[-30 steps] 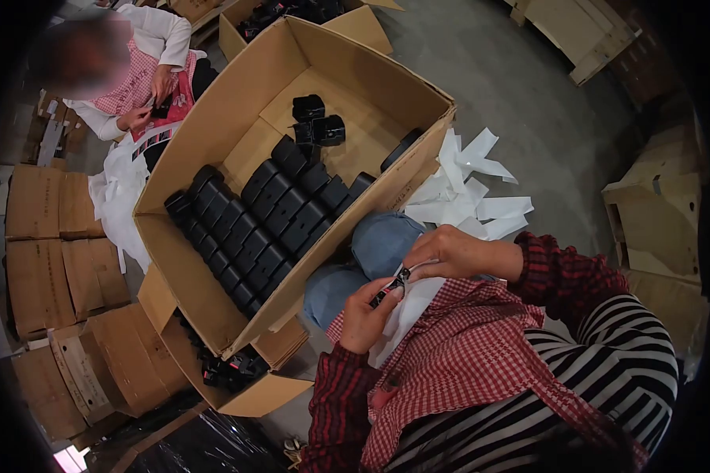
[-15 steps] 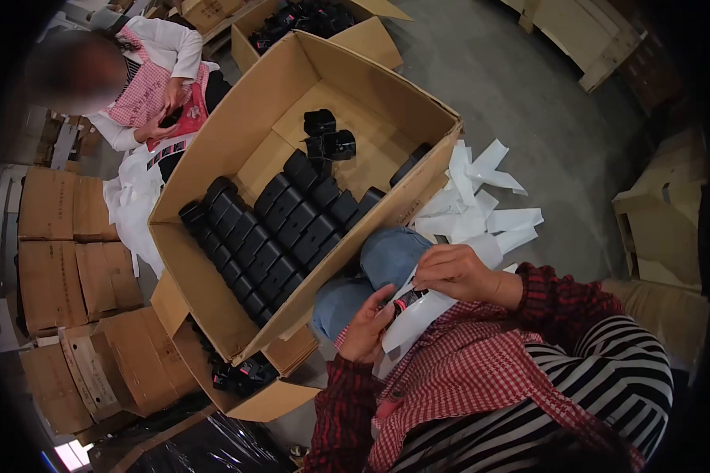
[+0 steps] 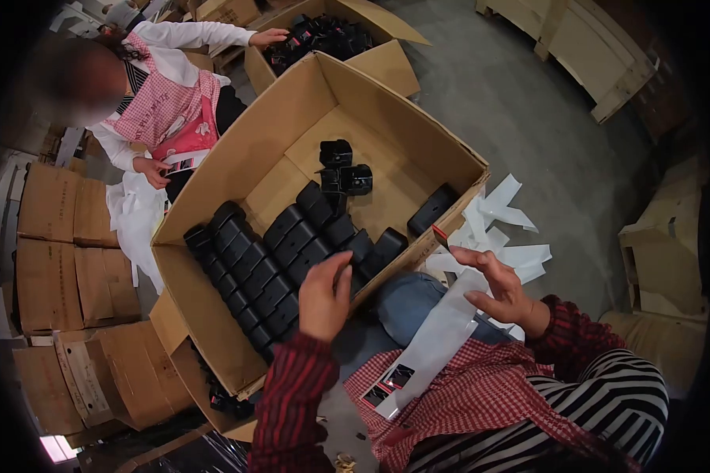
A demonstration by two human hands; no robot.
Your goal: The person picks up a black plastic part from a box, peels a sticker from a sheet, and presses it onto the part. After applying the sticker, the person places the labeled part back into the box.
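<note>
My left hand (image 3: 323, 298) is over the near wall of the large cardboard box (image 3: 394, 102), beside the rows of black plastic parts (image 3: 280, 229). Its thumb stands apart from the fingers, and no object shows in it. My right hand (image 3: 498, 290) is raised near the box's right corner. A small black-and-red sticker (image 3: 440, 236) hangs at its fingertips, the thumb standing apart below. Across my lap lies a white backing strip (image 3: 438, 335), with several black-and-red stickers (image 3: 388, 386) on its lower end.
Peeled white strips (image 3: 521, 256) lie on the floor to the right. Opposite, a co-worker in a checked apron (image 3: 166, 110) reaches into another carton of black parts (image 3: 315, 35). Stacked cartons (image 3: 51, 276) stand at left, wooden crates (image 3: 576, 47) at the far right.
My left hand has left the strip and moved up to the box. My right hand has lifted away with a sticker. The strip lies on my lap, and the co-worker's arm has stretched toward the far carton.
</note>
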